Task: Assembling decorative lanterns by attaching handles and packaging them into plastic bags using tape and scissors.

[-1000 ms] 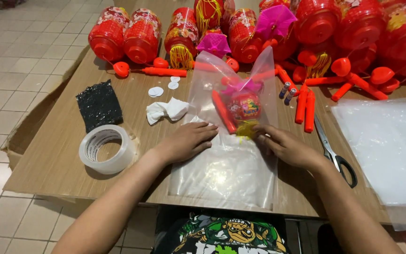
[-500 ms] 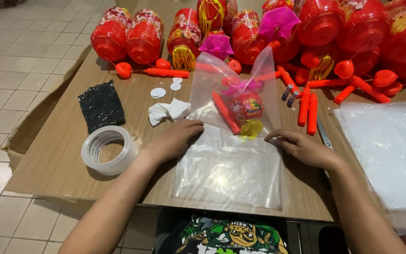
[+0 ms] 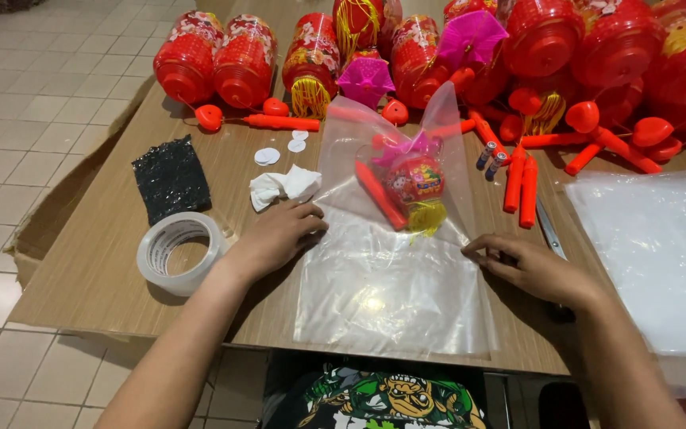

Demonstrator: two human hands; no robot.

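Note:
A clear plastic bag (image 3: pixel 391 278) lies flat on the wooden table (image 3: pixel 97 262). Inside its far half sit a small red lantern (image 3: pixel 413 179), a red stick and a yellow tassel. My left hand (image 3: pixel 275 237) presses on the bag's left edge with fingers curled. My right hand (image 3: pixel 526 266) rests palm down at the bag's right edge, fingertips touching the plastic.
A roll of clear tape (image 3: pixel 178 250) and a black mesh pad (image 3: pixel 171 178) lie left of my hand, with crumpled white paper (image 3: pixel 283 186) behind. Red lanterns (image 3: pixel 244 59) line the table's far side. Red sticks (image 3: pixel 520 187), scissors (image 3: pixel 551 230) and stacked plastic sheets (image 3: pixel 653 254) lie right.
Both hands have slid apart from the bag's middle to its left and right edges, flattening the plastic. The camera has moved slightly closer.

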